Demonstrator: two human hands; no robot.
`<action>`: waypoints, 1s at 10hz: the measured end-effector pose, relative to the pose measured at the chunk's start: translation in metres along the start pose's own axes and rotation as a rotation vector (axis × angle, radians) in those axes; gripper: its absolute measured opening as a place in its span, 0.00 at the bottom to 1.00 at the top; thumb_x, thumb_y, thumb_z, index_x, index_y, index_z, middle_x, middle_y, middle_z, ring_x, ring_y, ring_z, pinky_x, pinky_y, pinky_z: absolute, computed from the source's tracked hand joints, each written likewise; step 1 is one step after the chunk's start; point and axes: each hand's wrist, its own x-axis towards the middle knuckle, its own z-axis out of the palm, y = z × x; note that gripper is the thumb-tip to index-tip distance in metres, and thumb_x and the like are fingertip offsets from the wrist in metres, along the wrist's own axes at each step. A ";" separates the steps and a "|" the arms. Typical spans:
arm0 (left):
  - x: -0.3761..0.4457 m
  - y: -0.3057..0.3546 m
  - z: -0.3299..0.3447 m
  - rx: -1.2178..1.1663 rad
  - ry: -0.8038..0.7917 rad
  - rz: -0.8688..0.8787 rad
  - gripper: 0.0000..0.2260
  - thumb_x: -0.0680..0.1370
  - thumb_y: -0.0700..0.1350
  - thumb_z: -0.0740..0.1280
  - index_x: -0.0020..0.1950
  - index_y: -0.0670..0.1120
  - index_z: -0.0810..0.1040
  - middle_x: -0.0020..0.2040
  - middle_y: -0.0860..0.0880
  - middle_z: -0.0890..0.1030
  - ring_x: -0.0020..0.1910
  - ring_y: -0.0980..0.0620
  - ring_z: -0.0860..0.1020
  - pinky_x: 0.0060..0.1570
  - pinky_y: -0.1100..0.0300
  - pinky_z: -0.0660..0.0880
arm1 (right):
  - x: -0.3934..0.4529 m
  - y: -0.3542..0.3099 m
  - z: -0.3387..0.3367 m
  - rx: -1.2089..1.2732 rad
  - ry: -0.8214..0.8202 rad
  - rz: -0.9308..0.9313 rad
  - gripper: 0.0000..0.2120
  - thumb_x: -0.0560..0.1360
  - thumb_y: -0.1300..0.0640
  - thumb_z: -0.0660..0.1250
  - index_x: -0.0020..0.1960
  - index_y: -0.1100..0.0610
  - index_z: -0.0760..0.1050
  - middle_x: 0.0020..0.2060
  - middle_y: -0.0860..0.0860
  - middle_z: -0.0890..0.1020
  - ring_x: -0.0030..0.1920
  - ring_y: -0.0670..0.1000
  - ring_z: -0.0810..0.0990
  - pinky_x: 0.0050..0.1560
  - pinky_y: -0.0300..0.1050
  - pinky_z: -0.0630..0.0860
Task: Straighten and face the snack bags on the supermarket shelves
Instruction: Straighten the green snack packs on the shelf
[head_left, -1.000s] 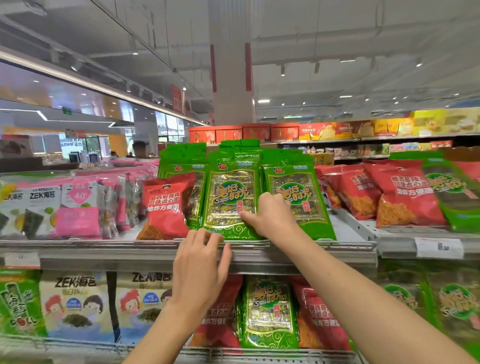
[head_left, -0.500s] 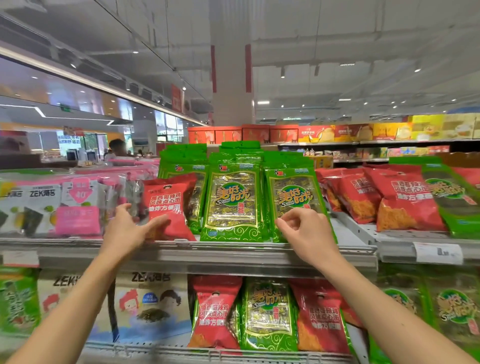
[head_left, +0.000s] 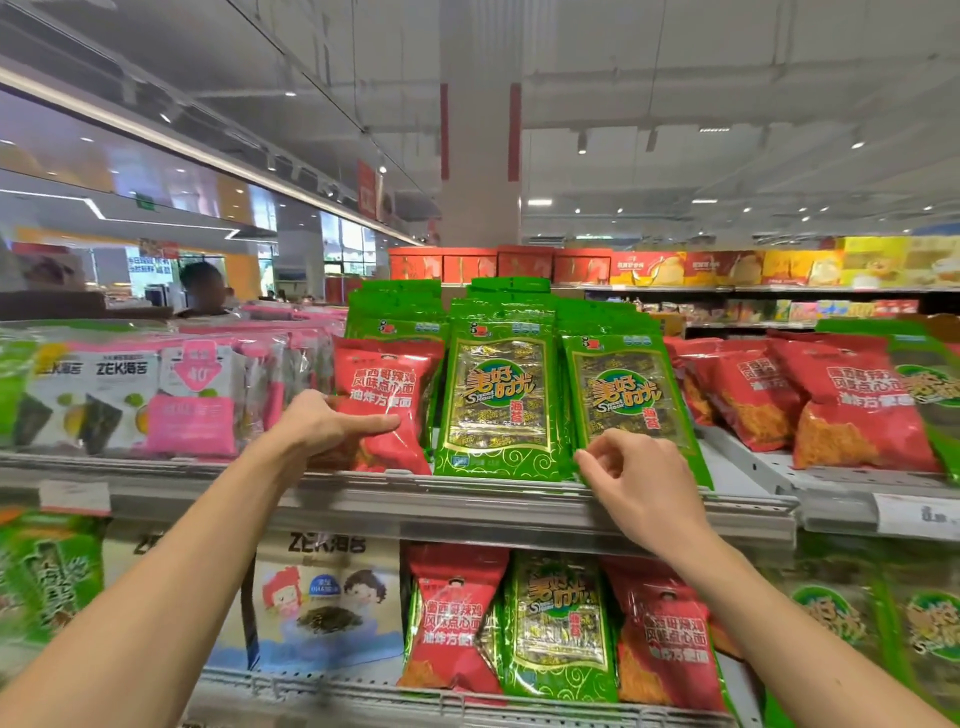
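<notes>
Two bare hands reach to the upper shelf (head_left: 467, 501). The left hand (head_left: 317, 423) grips the red noodle-snack bag (head_left: 387, 400) at its left edge, thumb lying across the bag's front. The right hand (head_left: 636, 480), fingers loosely curled, pinches the lower left corner of the right green seaweed bag (head_left: 631, 400). Between the two stands the middle green seaweed bag (head_left: 498, 400), upright and front-facing. Pink-and-white seaweed packs (head_left: 156, 395) stand to the left.
</notes>
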 end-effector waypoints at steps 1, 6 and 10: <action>-0.006 0.002 0.015 -0.149 0.136 0.109 0.38 0.53 0.50 0.84 0.58 0.40 0.76 0.47 0.43 0.86 0.38 0.48 0.85 0.38 0.56 0.81 | -0.001 0.003 -0.003 0.032 -0.014 -0.020 0.09 0.77 0.47 0.70 0.45 0.52 0.83 0.35 0.41 0.82 0.39 0.45 0.81 0.46 0.49 0.80; -0.061 0.060 0.124 0.006 0.709 0.450 0.33 0.65 0.55 0.82 0.62 0.44 0.72 0.58 0.38 0.80 0.55 0.37 0.79 0.56 0.37 0.76 | -0.007 0.127 -0.124 0.527 0.123 0.105 0.03 0.77 0.56 0.73 0.44 0.53 0.84 0.35 0.48 0.86 0.39 0.47 0.86 0.46 0.47 0.83; -0.107 0.135 0.328 -0.464 0.271 0.345 0.31 0.50 0.55 0.83 0.48 0.45 0.82 0.40 0.48 0.87 0.35 0.48 0.85 0.30 0.53 0.81 | 0.040 0.296 -0.237 -0.029 0.115 0.344 0.27 0.77 0.45 0.71 0.69 0.59 0.71 0.64 0.57 0.76 0.67 0.59 0.71 0.70 0.55 0.68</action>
